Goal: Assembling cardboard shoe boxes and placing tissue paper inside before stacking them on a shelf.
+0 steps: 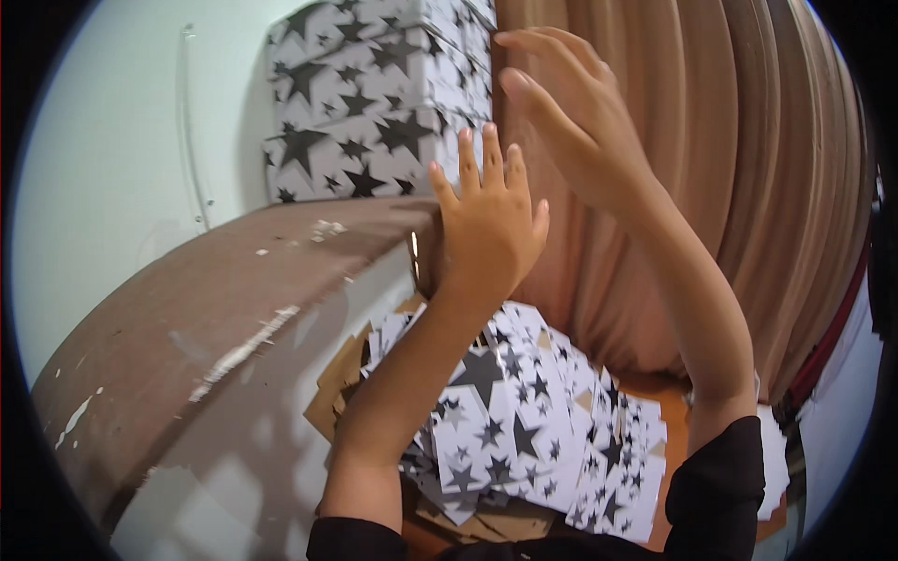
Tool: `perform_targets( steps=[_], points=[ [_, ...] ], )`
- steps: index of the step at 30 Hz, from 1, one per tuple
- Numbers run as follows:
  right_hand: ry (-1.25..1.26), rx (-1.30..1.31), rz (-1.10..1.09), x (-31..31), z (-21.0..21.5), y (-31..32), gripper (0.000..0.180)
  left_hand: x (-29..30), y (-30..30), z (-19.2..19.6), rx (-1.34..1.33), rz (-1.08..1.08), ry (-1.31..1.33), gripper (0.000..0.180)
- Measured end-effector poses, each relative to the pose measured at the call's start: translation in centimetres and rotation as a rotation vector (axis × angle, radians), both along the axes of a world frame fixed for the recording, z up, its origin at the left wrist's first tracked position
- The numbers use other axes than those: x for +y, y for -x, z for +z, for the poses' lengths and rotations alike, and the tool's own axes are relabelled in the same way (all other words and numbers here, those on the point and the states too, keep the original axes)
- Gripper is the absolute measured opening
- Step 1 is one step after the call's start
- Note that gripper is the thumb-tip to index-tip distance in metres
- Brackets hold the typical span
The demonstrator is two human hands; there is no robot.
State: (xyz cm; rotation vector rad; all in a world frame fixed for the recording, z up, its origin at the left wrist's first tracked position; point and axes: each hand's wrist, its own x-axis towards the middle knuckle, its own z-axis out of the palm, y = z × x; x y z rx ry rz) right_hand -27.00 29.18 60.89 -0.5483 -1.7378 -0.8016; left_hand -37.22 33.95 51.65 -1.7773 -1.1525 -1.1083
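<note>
Both hands raised, fingers spread, neither clamped on anything. Left hand flat and open just below and to the right of the lower star box, fingertips near its bottom right corner; contact not certain from this angle. Right hand higher, open, fingers curved toward the right edge of the upper star box, close to or brushing that edge against the tan curtain behind. Two boxes stacked, white with black stars, standing on the brown shelf at its far end, hard by the white wall. Stack lies up and left of both hands; long axis of each box seemingly running left to right across the view. Left hand nearer the lower box, right hand nearer the upper one. Shelf surface worn, pale chips and scrapes along its top. Below, between the forearms, a heap of flat star-printed card pieces with brown cardboard backs showing, lying on an orange surface. Dark sleeves at the lower edge.
</note>
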Motion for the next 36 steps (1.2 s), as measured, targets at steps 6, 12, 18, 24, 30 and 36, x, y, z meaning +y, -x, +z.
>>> perform_targets(
  steps=[6, 12, 18, 24, 30, 36],
  points=[
    [0.269, -0.052, -0.146, -9.9, -14.7, -7.9, 0.04, -5.6, 0.2, -6.7, -0.043, -0.454, -0.039, 0.037],
    [0.816, 0.407, -0.119, -13.5, -34.4, -13.6, 0.032, -10.4, -0.4, -21.8, -0.185, -0.621, 0.309, 0.031],
    [1.278, 0.543, -0.48, -20.6, -59.4, -17.6, 0.048, -16.3, -4.3, -40.6, -0.167, -0.764, 0.785, 0.025],
    [1.474, 0.642, -0.593, -28.4, -62.9, -20.5, 0.055, -22.7, -10.1, -49.1, 0.259, -0.981, 1.051, 0.036],
    [1.3, 0.795, -0.461, -33.2, -61.7, -26.9, 0.048, -25.3, -20.0, -54.4, 0.597, -1.0, 1.014, 0.079],
    [1.319, 0.822, -0.371, -39.6, -62.3, -34.8, 0.043, -26.7, -25.2, -60.0, 0.66, -0.81, 0.881, 0.062]
  ],
)
